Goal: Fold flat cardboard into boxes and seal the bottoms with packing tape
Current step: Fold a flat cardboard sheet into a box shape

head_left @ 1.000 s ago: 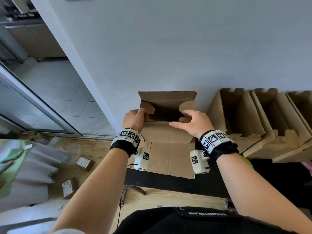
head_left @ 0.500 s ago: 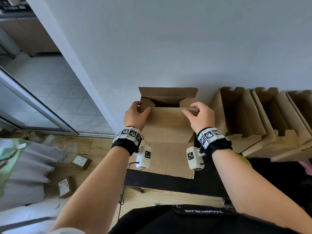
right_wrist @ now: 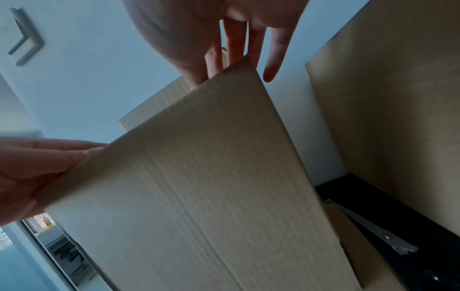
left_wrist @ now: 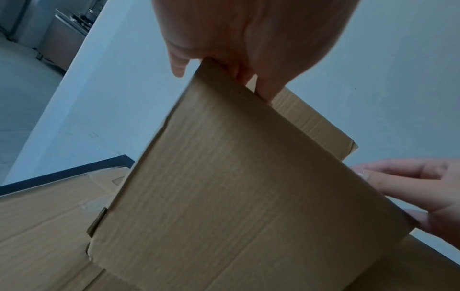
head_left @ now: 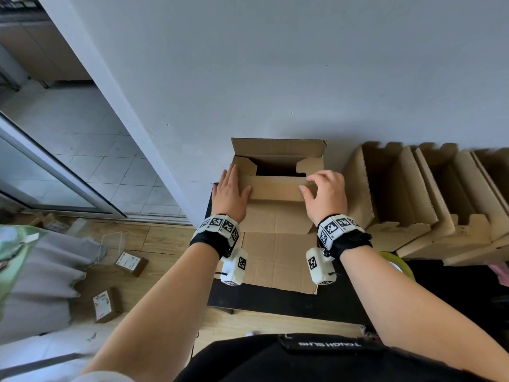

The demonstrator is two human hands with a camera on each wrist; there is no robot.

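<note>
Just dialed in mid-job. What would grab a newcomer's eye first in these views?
First, the half-folded cardboard box standing against the white wall at center, its near flap partly down over a dark opening. The left hand lies flat on the box's left corner, and the right hand curls its fingertips on the flap's right end. To the right, a row of folded boxes leans along the wall.

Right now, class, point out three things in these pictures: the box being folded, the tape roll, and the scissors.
box (head_left: 275, 190): head view, on the near flap being folded down.
tape roll (head_left: 400, 264): head view, on its yellowish rim beside the right forearm.
scissors (right_wrist: 388, 237): right wrist view, on the blades near the pivot.
</note>
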